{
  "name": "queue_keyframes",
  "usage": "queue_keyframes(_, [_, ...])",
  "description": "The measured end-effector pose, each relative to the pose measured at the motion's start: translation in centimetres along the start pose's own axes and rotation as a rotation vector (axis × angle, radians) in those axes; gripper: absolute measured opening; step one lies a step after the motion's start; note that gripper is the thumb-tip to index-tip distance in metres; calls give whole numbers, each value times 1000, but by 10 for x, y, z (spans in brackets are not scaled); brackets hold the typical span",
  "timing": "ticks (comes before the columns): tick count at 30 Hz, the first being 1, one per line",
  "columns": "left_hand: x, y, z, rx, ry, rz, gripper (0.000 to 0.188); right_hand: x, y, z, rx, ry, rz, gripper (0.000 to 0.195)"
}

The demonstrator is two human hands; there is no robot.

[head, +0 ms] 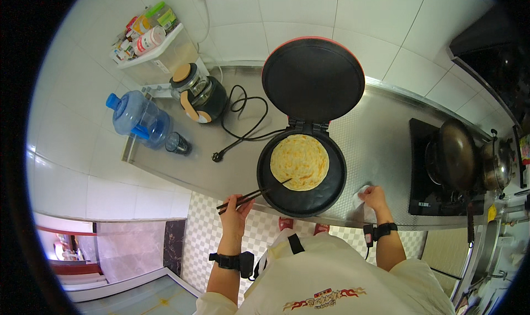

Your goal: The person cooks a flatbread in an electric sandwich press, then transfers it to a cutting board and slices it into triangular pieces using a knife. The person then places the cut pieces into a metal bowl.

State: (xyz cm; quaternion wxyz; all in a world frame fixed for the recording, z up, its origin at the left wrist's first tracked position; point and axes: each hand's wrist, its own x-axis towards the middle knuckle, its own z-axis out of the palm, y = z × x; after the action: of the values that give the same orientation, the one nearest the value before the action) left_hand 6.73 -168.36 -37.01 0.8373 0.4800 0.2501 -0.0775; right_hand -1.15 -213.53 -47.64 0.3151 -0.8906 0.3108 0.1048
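Note:
A round golden flatbread [299, 161] lies on the black lower plate of an electric griddle [306, 205], whose red-rimmed lid [313, 77] stands raised behind it. Dark chopsticks [249, 198] are held in my left hand [235, 216] at the griddle's front left; one tip reaches over the bread's lower edge. My right hand [374, 198] pinches a crumpled white tissue or cloth [361, 195] on the metal counter, right of the griddle.
The griddle's cord and plug [217, 156] lie loose on the counter [372, 137]. To the left stand a glass [178, 144], a large water bottle [143, 118] and an electric glass kettle [199, 93]. A wok [456, 153] and a steel pot [497, 164] are at the right, by a black cooktop [422, 199].

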Motion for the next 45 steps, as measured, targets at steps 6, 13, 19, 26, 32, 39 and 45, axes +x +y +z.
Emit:
queue_keyframes(6, [18, -23, 21, -197, 107, 25, 29, -3, -8, -3, -11, -27, -5, 30])
queue_keyframes(13, [-19, 28, 64, 87, 21, 453, 27, 0, 0, 4, 12, 53, -50, 28])
queue_keyframes(19, [-71, 46, 82, 909, -574, 1131, 4, 1, 3, 4, -20, 48, -54, 29])
queue_keyframes(26, [-55, 1, 58, 1080, -687, 1037, 17, -5, -10, -3, -24, -14, 4, 29])
queue_keyframes(32, [-57, 1, 59, 1005, -625, 960, 12, -6, -12, -6, -33, -34, 46, 29])
queue_keyframes(39, [-58, 17, 69, 486, -200, 569, 26, -7, -12, -7, -21, -31, 64, 29])
queue_keyframes(45, [-33, 27, 49, 200, 5, 417, 25, -7, -16, -7, -49, -39, 60, 29])
